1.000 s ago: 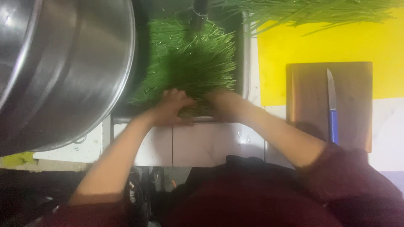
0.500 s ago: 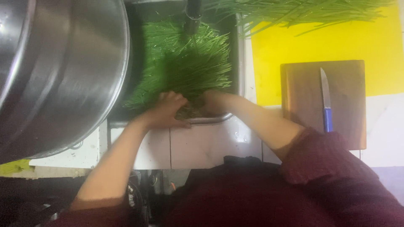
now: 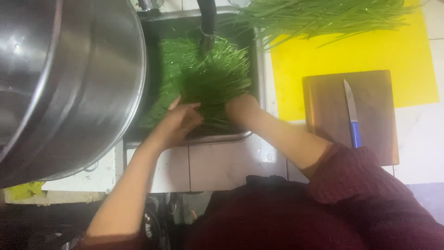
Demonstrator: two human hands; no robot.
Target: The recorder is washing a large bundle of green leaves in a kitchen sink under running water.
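A thick bunch of long green chives [image 3: 208,78] lies in a steel sink [image 3: 258,65] under a dark tap spout [image 3: 207,23]. My left hand [image 3: 178,121] rests on the near left side of the bunch, fingers spread over the leaves. My right hand [image 3: 240,107] grips the near end of the bunch on its right side. Both forearms reach in over the sink's front rim.
A very large steel pot [image 3: 64,83] fills the left. More chives [image 3: 323,16] lie on a yellow mat [image 3: 365,60] at the right. A wooden board [image 3: 323,106] carries a blue-handled knife [image 3: 352,113]. White tiles front the sink.
The view has shifted slightly. My left hand's fingers have opened out over the chives; my right hand stays on the bunch's near end.
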